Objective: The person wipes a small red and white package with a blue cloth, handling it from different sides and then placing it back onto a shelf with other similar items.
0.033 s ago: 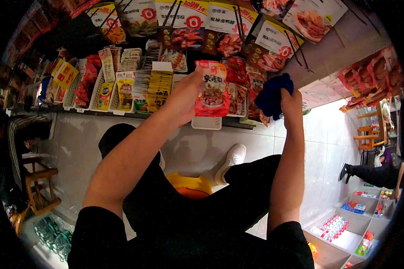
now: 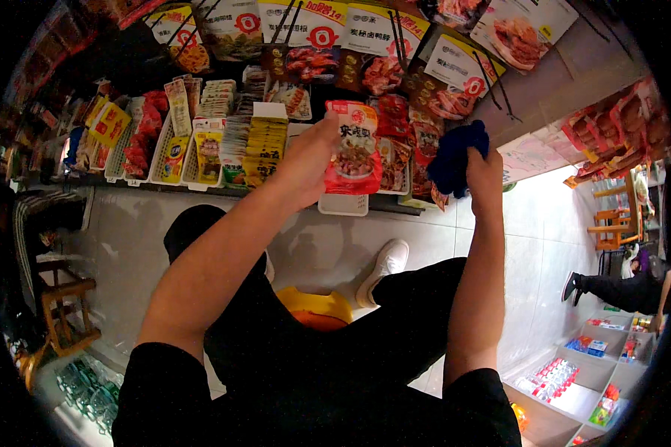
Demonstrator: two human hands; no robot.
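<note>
My left hand (image 2: 313,165) is closed on the left edge of a red and white food pouch (image 2: 356,153) with a dish pictured on its front. The pouch is upright, over a white plastic basket (image 2: 343,205) at the shelf's front edge. To its right, my right hand (image 2: 485,177) grips a bunched dark blue cloth (image 2: 456,160); the fingertips are partly hidden by the cloth. Just left of the pouch is a basket of yellow packets (image 2: 265,150). Red packets (image 2: 393,114) stand behind and to the right of it.
More white baskets (image 2: 160,167) of small snack packets line the shelf leftward. Large food pouches (image 2: 380,48) with black cords hang above. A yellow-orange seat (image 2: 317,307) is beneath me. Wooden stool (image 2: 68,305) at left; another person's leg (image 2: 619,289) and low shelving (image 2: 574,395) at right.
</note>
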